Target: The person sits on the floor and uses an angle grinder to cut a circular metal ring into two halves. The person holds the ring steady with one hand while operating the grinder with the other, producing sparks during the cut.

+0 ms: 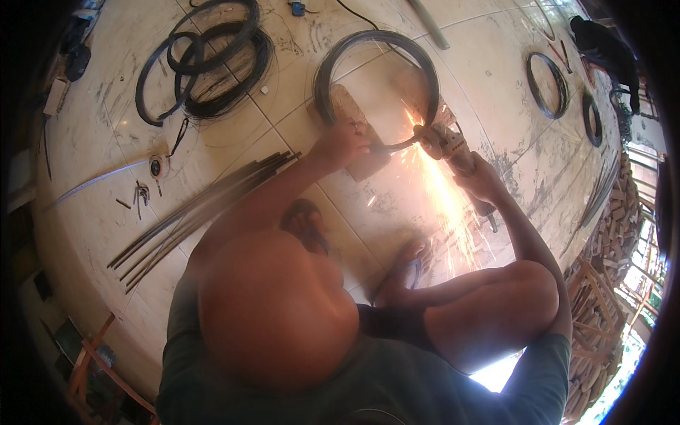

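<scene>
My left hand [342,146] is closed on the near left side of a coil of dark wire [375,37]. The coil rests over a wooden block [365,159] and a second block on its right. In my right hand [482,180] is an angle grinder [445,144], gripped round its body. Its head meets the near right part of the coil. A bright stream of sparks [446,198] sprays from there toward my feet. The glare hides the exact point of contact and the disc.
More wire coils [258,78] lie at the far left, others [564,99] at the right. Long metal rods [191,212] and a tape measure [156,168] with its blade out lie left. A metal tube [430,25] lies beyond. Stacked wood [616,219] lines the right edge.
</scene>
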Demonstrator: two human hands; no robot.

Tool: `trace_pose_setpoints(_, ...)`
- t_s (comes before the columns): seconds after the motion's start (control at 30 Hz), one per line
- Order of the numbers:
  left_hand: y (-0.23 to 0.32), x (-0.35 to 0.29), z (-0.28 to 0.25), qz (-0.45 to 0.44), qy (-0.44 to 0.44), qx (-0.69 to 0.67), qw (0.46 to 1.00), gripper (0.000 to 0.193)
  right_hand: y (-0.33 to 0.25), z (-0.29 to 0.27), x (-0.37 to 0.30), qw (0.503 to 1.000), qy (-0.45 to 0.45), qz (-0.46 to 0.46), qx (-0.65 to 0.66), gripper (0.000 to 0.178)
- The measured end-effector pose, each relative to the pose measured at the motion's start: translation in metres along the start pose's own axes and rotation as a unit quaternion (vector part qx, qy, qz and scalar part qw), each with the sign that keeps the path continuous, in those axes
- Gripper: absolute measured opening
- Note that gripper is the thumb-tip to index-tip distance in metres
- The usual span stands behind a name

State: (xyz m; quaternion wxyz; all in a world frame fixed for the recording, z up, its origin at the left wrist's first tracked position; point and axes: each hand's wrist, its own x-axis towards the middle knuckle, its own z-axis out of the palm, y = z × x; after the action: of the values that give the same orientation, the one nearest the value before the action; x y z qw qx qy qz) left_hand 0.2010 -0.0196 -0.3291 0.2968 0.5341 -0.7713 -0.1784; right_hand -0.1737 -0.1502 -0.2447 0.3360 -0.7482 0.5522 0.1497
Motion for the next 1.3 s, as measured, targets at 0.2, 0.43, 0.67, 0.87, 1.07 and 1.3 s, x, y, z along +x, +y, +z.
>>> trace_pose_setpoints(0.2, -0.001, -0.002, -0.001, -0.006, 0.003, -0.015, 1.000, 0.019, -0.019, -0.006, -0.005, 1.000, 0.002, -0.010, 0.006, 0.066)
trace_pose_setpoints(0.43, -0.001, -0.001, 0.001, 0.002, 0.005, -0.008, 1.000, 0.019, -0.010, 0.000, 0.002, 1.000, 0.007, -0.006, 0.026, 0.068)
trace_pose_setpoints(0.67, 0.002, 0.001, -0.004, 0.006, 0.001, -0.009, 1.000, 0.019, -0.010, -0.003, -0.001, 0.998, -0.009, -0.016, 0.057, 0.068)
trace_pose_setpoints(0.87, 0.000, 0.002, -0.002, 0.011, -0.001, -0.001, 1.000, 0.019, -0.018, -0.005, 0.000, 1.000, 0.005, -0.007, 0.005, 0.067)
trace_pose_setpoints(1.07, 0.000, 0.002, -0.001, 0.011, -0.002, 0.003, 1.000, 0.019, -0.017, -0.005, 0.001, 1.000, 0.006, -0.008, -0.005, 0.068)
trace_pose_setpoints(1.3, -0.001, 0.001, -0.001, 0.012, 0.004, -0.006, 1.000, 0.019, -0.021, -0.008, -0.001, 1.000, 0.002, -0.015, 0.017, 0.067)
